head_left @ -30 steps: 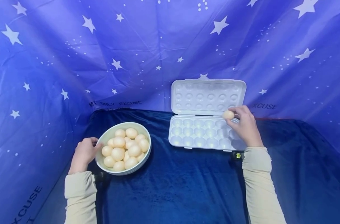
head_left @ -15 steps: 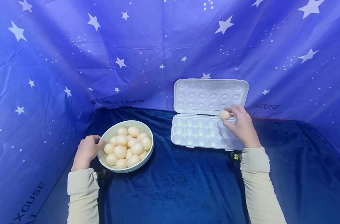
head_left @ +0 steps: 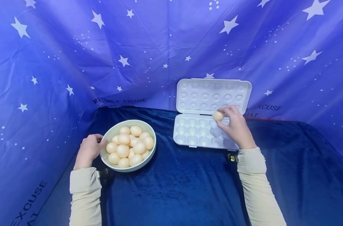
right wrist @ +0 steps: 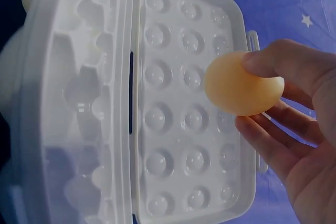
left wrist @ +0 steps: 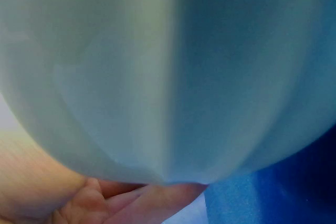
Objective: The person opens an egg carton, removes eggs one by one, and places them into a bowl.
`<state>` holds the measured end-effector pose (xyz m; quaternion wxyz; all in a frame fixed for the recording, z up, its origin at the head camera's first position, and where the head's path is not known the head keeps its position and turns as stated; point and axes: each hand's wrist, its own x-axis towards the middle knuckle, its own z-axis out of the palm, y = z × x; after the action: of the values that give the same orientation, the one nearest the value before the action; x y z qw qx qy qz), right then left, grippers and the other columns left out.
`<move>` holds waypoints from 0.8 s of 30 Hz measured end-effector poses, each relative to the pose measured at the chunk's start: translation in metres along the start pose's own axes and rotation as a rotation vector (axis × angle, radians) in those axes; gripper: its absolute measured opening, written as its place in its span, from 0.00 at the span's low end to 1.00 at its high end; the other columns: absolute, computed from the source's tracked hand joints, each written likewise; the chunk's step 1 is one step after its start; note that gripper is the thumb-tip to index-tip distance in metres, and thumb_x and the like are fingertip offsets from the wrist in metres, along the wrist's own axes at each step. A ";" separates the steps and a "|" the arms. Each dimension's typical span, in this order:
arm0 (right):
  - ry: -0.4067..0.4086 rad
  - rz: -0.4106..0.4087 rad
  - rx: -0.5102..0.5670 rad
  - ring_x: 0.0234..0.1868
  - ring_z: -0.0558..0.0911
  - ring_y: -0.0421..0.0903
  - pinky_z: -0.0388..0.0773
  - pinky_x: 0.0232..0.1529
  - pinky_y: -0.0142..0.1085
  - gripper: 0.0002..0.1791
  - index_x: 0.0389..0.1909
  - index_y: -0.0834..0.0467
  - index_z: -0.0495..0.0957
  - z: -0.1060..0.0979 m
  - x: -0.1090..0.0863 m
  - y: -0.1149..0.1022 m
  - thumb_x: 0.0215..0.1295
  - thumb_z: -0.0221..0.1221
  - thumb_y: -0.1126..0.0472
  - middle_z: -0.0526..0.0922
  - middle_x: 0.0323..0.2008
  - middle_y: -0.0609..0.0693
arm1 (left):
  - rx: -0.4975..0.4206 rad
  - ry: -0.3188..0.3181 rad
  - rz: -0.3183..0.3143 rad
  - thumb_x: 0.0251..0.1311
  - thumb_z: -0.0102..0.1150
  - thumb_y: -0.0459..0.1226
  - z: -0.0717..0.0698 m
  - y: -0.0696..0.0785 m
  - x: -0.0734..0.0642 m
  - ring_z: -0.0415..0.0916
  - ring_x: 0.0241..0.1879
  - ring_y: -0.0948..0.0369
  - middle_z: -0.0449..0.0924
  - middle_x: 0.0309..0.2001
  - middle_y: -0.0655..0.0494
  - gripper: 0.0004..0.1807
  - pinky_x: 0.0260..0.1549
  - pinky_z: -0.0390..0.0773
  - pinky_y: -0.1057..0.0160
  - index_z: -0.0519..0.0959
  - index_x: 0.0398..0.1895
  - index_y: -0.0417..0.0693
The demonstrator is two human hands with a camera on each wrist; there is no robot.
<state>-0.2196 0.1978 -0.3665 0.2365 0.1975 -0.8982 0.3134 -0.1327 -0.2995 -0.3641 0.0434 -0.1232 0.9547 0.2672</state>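
My left hand (head_left: 89, 149) grips the rim of a pale green bowl (head_left: 144, 162) on the left, its thumb at the near-left edge. Several cream-coloured eggs (head_left: 122, 151) are heaped in the bowl. In the left wrist view the bowl's wall (left wrist: 105, 103) fills most of the picture, with part of the hand (left wrist: 131, 205) below it. My right hand (head_left: 237, 128) pinches one egg (head_left: 217, 115) between thumb and fingers, above the back row of an open white egg box (head_left: 185, 145). The right wrist view has this egg (right wrist: 236, 90) in front of the dimpled lid (right wrist: 173, 95).
The egg box's lid (head_left: 199, 108) stands raised at the back, close to the blue star-printed curtain (head_left: 148, 37). Dark blue velvet cloth (head_left: 171, 188) covers the table. Visible cups (head_left: 192, 130) of the box hold no eggs; the right hand covers its right side.
My right hand has moved left across the egg box with the egg in its fingers. The left hand still holds the bowl, and the head view has shifted slightly.
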 end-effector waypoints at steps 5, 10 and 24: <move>0.012 -0.041 0.003 0.46 0.79 0.57 0.75 0.48 0.50 0.19 0.48 0.65 0.80 0.006 0.000 -0.008 0.54 0.69 0.70 0.78 0.45 0.59 | 0.004 -0.005 0.004 0.71 0.52 0.40 0.000 0.002 0.000 0.80 0.45 0.39 0.79 0.50 0.28 0.22 0.47 0.78 0.42 0.76 0.54 0.26; 0.030 -0.071 0.051 0.47 0.79 0.56 0.75 0.50 0.49 0.19 0.47 0.65 0.80 0.013 0.006 -0.025 0.52 0.70 0.70 0.79 0.45 0.59 | -0.003 -0.001 0.017 0.70 0.52 0.40 0.001 0.003 0.000 0.80 0.43 0.40 0.80 0.49 0.28 0.22 0.45 0.79 0.43 0.76 0.54 0.26; -0.122 -0.178 0.178 0.48 0.79 0.51 0.76 0.54 0.44 0.19 0.50 0.62 0.81 0.057 0.024 -0.108 0.56 0.69 0.66 0.79 0.47 0.55 | 0.000 0.001 0.008 0.71 0.51 0.40 0.000 0.000 -0.001 0.80 0.45 0.38 0.78 0.50 0.27 0.23 0.47 0.78 0.41 0.75 0.55 0.25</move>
<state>-0.2022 0.0775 -0.3416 0.1896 0.3154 -0.8585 0.3571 -0.1320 -0.2991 -0.3638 0.0418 -0.1196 0.9553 0.2673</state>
